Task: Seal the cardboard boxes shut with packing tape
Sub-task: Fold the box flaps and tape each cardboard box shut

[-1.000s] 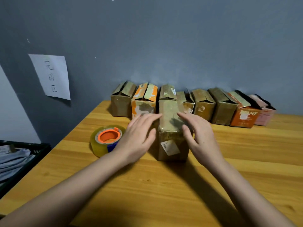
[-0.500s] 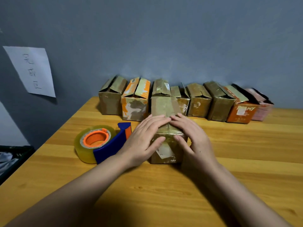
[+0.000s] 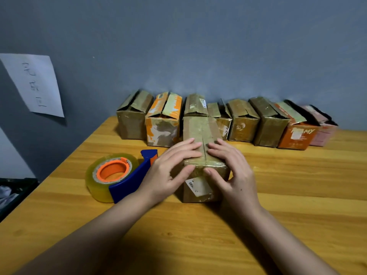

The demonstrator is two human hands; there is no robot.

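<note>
A person's two hands press down on the closed top flaps of a brown cardboard box (image 3: pixel 200 133) standing near the middle of a wooden table (image 3: pixel 297 195). The left hand (image 3: pixel 168 171) lies flat on the left flap, its fingers straight and reaching to the centre seam, its thumb down against the near face. The right hand (image 3: pixel 232 173) mirrors it on the right flap, fingers straight, thumb against the same near face. The fingertips of the two hands lie just apart across the seam; neither hand is curled round anything. A white label (image 3: pixel 198 186) is stuck to the box's near face, between the thumbs.

Just left of the box, beside the left wrist, a roll of clear packing tape (image 3: pixel 95 181) with an orange core (image 3: pixel 113 170) sits in a blue tape dispenser (image 3: pixel 129 180) lying on the table.

Along the far edge, against a blue-grey wall (image 3: pixel 198 46), stands a row of small cartons with their top flaps raised or ajar: brown ones, an orange-and-white carton (image 3: pixel 161 132) second from the left, an orange box (image 3: pixel 296 137) with white lettering towards the right, and a pink box (image 3: pixel 322 133) at the far right end. A sheet of white paper (image 3: pixel 33 84) bearing handwritten characters hangs on the wall at left. At the left edge, below table level, a dark crate (image 3: pixel 12 193) shows, its contents unclear.
</note>
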